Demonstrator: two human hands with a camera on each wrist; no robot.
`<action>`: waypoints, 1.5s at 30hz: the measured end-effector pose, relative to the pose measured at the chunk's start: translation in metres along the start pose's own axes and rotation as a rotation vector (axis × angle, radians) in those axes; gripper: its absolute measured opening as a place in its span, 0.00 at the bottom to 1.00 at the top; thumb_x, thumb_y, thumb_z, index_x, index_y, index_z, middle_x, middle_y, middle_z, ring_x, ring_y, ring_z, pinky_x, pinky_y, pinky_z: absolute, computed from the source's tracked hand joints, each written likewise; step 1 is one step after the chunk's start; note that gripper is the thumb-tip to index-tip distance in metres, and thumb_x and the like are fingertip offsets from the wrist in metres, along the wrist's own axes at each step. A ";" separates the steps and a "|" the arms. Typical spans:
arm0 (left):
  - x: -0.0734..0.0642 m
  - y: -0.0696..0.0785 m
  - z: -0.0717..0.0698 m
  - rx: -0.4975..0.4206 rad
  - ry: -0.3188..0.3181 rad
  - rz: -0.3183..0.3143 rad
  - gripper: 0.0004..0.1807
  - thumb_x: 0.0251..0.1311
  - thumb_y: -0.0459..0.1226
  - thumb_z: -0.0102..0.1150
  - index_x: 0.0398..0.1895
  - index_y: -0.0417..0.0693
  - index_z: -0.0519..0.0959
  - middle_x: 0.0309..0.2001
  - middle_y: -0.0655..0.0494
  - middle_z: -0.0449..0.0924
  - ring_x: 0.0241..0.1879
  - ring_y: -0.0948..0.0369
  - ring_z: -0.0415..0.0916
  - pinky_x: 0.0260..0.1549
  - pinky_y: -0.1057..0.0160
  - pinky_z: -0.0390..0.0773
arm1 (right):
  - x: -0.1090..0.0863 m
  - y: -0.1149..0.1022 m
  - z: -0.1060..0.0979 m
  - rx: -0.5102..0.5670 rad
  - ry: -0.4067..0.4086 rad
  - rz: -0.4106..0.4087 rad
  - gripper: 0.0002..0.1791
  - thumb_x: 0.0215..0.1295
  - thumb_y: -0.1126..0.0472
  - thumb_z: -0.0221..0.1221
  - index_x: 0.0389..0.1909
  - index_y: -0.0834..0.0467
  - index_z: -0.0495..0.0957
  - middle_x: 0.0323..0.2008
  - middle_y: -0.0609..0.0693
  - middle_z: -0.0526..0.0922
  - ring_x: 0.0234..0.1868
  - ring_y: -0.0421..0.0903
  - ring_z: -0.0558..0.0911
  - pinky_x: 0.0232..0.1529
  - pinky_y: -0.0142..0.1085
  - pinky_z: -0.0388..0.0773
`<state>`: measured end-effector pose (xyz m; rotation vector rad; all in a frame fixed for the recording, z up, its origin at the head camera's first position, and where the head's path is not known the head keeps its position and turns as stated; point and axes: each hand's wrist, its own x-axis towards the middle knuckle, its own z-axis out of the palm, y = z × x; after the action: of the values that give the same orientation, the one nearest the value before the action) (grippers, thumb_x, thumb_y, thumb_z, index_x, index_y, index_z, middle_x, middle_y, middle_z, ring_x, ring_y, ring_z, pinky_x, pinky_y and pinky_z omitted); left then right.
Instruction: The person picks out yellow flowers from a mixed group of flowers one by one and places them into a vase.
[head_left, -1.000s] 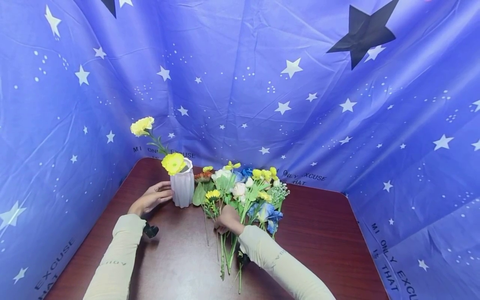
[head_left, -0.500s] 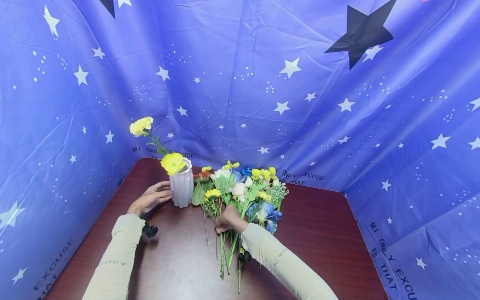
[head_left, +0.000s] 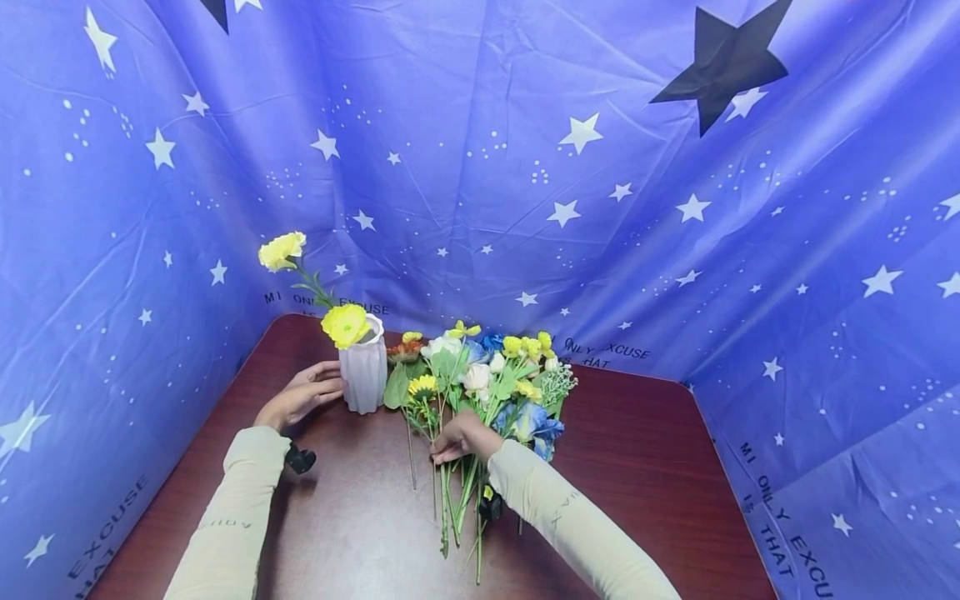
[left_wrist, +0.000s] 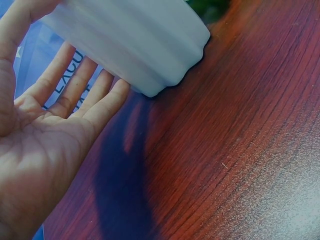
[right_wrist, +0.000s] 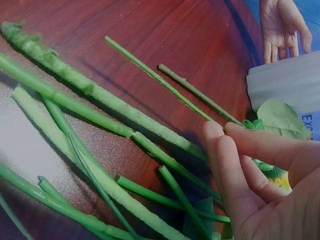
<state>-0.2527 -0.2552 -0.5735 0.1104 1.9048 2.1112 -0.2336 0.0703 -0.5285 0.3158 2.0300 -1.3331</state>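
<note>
A pale, fluted vase (head_left: 363, 375) stands upright at the back left, two yellow flowers (head_left: 347, 326) leaning out of its mouth. Against its left side rest the nearly straight fingertips of my left hand (head_left: 303, 398); the left wrist view shows them along the vase's lower wall (left_wrist: 145, 45). My right hand (head_left: 461, 437) is over the pile of artificial flowers (head_left: 480, 379). Its thumb and fingertips pinch a thin green stem (right_wrist: 160, 80), close below a small yellow flower (head_left: 422, 388). Thicker green stems (right_wrist: 100, 95) lie beside and under that hand.
The dark red wooden table (head_left: 637, 467) carries the pile at its back middle, with blue, white, yellow and orange blooms. Cut stem ends (head_left: 446, 533) point to the front. A blue starry cloth (head_left: 480, 167) hangs round the back and sides.
My right hand shifts slightly, its wrist moving a little to the right, and the small yellow flower tilts slightly up and left. My left hand and the vase stay put.
</note>
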 end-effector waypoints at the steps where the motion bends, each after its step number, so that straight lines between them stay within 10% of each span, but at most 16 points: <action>1: 0.000 0.000 0.000 -0.001 0.001 0.002 0.33 0.72 0.29 0.55 0.73 0.27 0.54 0.55 0.60 0.73 0.50 0.72 0.79 0.66 0.54 0.77 | 0.000 0.000 -0.002 0.003 -0.008 0.008 0.05 0.55 0.81 0.66 0.34 0.77 0.84 0.35 0.70 0.87 0.17 0.44 0.84 0.28 0.31 0.87; 19: 0.002 -0.002 0.000 -0.009 -0.001 0.009 0.33 0.72 0.29 0.55 0.73 0.26 0.54 0.54 0.59 0.73 0.51 0.71 0.78 0.65 0.56 0.78 | 0.004 -0.014 -0.025 -0.166 -0.177 0.084 0.06 0.64 0.77 0.62 0.39 0.72 0.85 0.19 0.53 0.84 0.18 0.39 0.82 0.22 0.21 0.81; 36: 0.002 -0.002 -0.001 -0.016 -0.001 0.011 0.32 0.72 0.28 0.54 0.73 0.25 0.53 0.53 0.61 0.73 0.50 0.71 0.79 0.65 0.56 0.78 | -0.021 -0.060 -0.070 -0.271 -0.199 -0.142 0.06 0.58 0.78 0.65 0.36 0.72 0.86 0.25 0.55 0.88 0.24 0.43 0.86 0.33 0.32 0.88; 45: 0.001 -0.001 0.000 -0.022 0.005 0.010 0.30 0.72 0.27 0.54 0.72 0.27 0.56 0.53 0.62 0.74 0.50 0.71 0.79 0.65 0.54 0.78 | -0.046 -0.085 -0.089 -0.128 -0.121 -0.294 0.05 0.57 0.76 0.68 0.28 0.65 0.86 0.29 0.56 0.89 0.35 0.53 0.90 0.46 0.43 0.89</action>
<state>-0.2536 -0.2549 -0.5747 0.1104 1.8871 2.1405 -0.2809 0.1184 -0.4155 -0.1236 2.1033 -1.3492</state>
